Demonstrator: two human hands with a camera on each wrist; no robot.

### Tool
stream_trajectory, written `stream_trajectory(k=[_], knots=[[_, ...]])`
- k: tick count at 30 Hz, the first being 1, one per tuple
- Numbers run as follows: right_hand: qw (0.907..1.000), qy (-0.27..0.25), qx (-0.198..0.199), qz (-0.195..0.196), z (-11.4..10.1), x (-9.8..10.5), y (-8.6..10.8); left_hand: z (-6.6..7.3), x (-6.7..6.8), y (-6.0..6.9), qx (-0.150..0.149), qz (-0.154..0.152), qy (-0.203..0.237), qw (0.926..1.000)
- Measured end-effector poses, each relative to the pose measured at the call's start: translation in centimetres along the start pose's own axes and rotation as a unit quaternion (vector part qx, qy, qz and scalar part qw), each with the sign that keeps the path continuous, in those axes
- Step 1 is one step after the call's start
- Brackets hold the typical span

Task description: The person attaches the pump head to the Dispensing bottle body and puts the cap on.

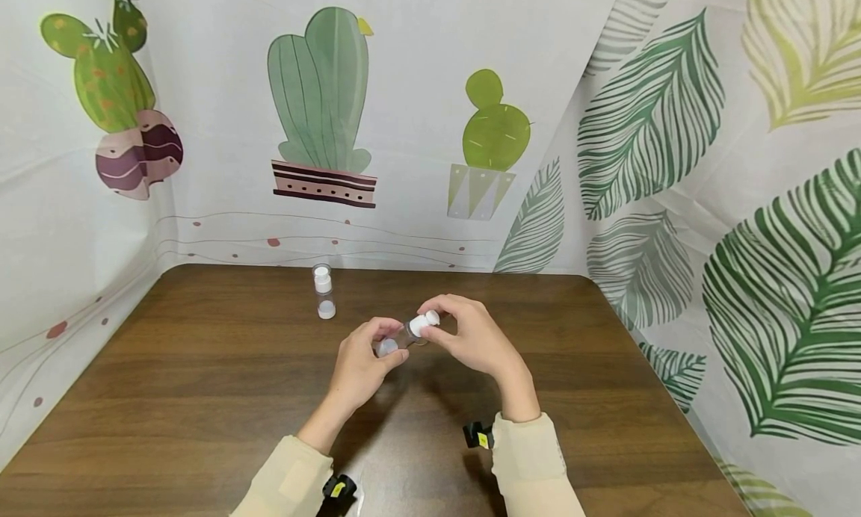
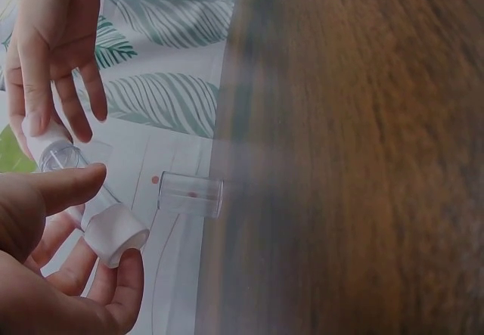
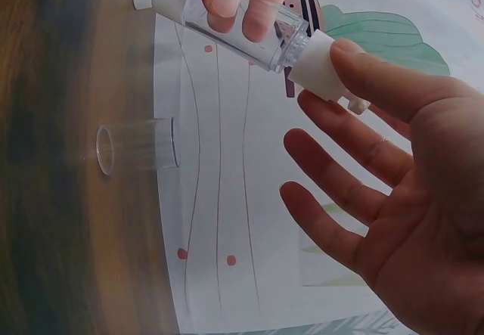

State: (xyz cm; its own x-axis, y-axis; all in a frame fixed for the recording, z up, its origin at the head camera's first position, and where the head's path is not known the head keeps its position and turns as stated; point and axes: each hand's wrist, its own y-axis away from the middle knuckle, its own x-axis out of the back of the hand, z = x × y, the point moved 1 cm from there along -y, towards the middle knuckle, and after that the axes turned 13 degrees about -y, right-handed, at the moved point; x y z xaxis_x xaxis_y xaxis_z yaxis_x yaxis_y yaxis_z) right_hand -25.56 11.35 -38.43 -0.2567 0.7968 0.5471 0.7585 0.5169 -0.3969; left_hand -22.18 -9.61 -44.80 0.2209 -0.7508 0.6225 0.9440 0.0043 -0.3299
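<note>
Both hands hold a small clear pump bottle (image 1: 403,338), tilted above the table. My left hand (image 1: 359,361) grips its transparent body near the white base (image 2: 115,231), thumb on one side and fingers around the other. The thumb and index finger of my right hand (image 1: 474,339) pinch the white pump head (image 3: 318,66); its other fingers are spread away from the bottle. In the right wrist view, the pump head meets the clear neck (image 3: 291,49). A clear cylindrical cap (image 2: 190,194) stands apart on the table beyond the hands.
A second clear bottle (image 1: 326,296) with a white pump and white base stands upright toward the back left of the brown wooden table (image 1: 222,382). Cloth backdrops printed with cacti (image 1: 319,98) and leaves (image 1: 652,121) rise behind and along the right side.
</note>
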Motion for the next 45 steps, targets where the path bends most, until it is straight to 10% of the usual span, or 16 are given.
stream_trajectory(k=[24, 45], knots=[[0.9983, 0.002, -0.047, 0.033, -0.2, -0.2, 0.0, -0.1, 0.0, 0.0, 0.001, 0.001, 0.008, 1.0000], [0.9999, -0.009, 0.004, -0.004, -0.2, 0.8, 0.4, 0.1, 0.0, 0.0, 0.010, -0.004, 0.003, 0.9999]])
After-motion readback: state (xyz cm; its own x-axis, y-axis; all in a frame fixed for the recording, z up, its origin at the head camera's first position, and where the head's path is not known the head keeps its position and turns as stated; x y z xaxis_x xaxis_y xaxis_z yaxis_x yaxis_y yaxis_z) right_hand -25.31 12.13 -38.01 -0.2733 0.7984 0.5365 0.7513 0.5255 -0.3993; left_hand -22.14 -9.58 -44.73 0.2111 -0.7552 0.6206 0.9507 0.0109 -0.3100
